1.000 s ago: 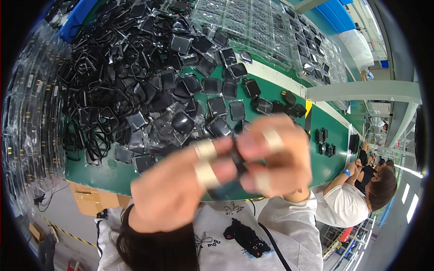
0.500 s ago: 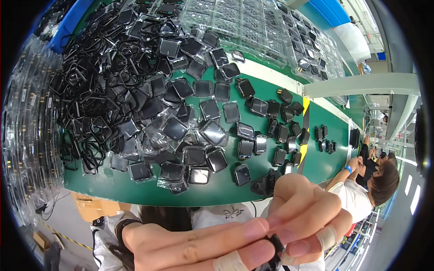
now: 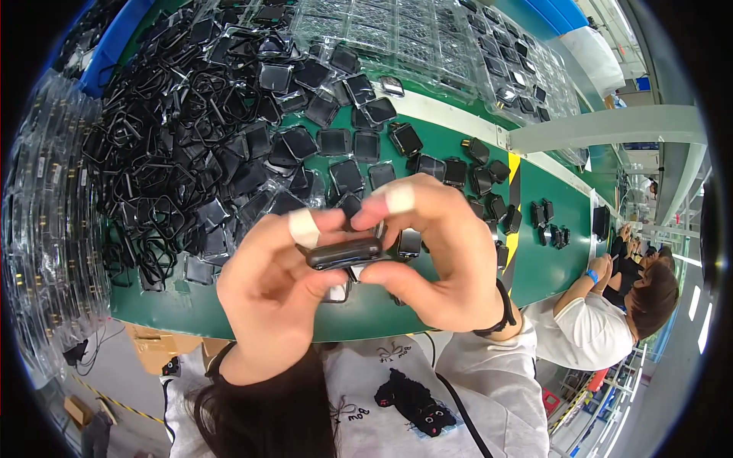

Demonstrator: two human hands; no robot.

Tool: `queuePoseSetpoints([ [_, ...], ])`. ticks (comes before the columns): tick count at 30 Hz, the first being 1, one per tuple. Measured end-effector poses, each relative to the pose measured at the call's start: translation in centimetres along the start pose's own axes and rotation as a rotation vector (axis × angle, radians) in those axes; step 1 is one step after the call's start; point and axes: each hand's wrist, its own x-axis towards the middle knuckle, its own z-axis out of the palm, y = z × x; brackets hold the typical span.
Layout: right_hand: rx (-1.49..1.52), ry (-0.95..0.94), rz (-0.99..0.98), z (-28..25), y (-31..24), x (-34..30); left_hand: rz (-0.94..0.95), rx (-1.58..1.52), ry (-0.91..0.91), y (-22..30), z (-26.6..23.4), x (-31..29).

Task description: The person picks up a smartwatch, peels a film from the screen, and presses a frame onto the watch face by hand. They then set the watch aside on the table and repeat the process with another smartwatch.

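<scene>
A black rounded watch case (image 3: 343, 253) is held edge-on between my two hands, over the near part of the green bench. My left hand (image 3: 271, 278) pinches its left end between thumb and fingers. The right end is gripped by my right hand (image 3: 443, 256), its thumb below and its fingers above. White tape wraps a finger of each hand. Behind my hands lie several square dark watch screens (image 3: 334, 142), some in clear film. More watch bodies (image 3: 405, 139) stand to the right of them. My hands hide some of the pieces beneath.
At the left a heap of black square frames (image 3: 164, 153) spreads beside stacked clear trays (image 3: 53, 221). Clear blister trays (image 3: 374, 38) lie at the back. A white rail (image 3: 611, 128) crosses at right. Beyond the yellow-black tape (image 3: 514, 198), another person (image 3: 580, 324) works.
Both hands have risen from the near lower right to over the bench. The watch case, mostly hidden before, now shows edge-on between them.
</scene>
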Motion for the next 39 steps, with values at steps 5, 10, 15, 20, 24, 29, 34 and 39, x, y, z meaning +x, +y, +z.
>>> queuePoseSetpoints([
  [5, -0.188, -0.115, -0.141, -0.7, 0.6, 0.0, -0.046, -0.017, 0.112, -0.2, 0.5, 0.1],
  [10, -0.216, 0.005, -0.310, 0.5, 2.2, -0.6, 0.186, 0.178, -0.055, -0.7, -0.4, 0.5],
  [15, -0.157, -0.052, -0.243, 0.5, 1.0, -1.1, 0.273, 0.197, -0.120, -1.4, -1.4, 0.5],
  [20, -0.043, 0.003, -0.160, -0.9, 2.6, -3.1, 0.254, 0.212, -0.172, -1.1, 0.6, 0.7],
  [24, 0.198, 0.091, 0.013, -0.7, 2.6, -4.6, 0.150, 0.256, -0.133, -1.5, 1.6, 0.4],
  [29, -0.450, 0.023, -0.094, -1.2, 0.0, -4.5, 0.353, 0.524, 0.001, -2.4, 2.8, -0.5],
  [34, -0.560, 0.115, -0.147, 0.3, 1.2, -6.8, 0.551, 0.811, -0.202, -2.7, 2.8, -0.9],
  [39, -0.386, -0.094, 0.118, -1.5, 1.9, -7.5, 0.181, 0.763, -0.293, -3.3, 2.3, -2.2],
])
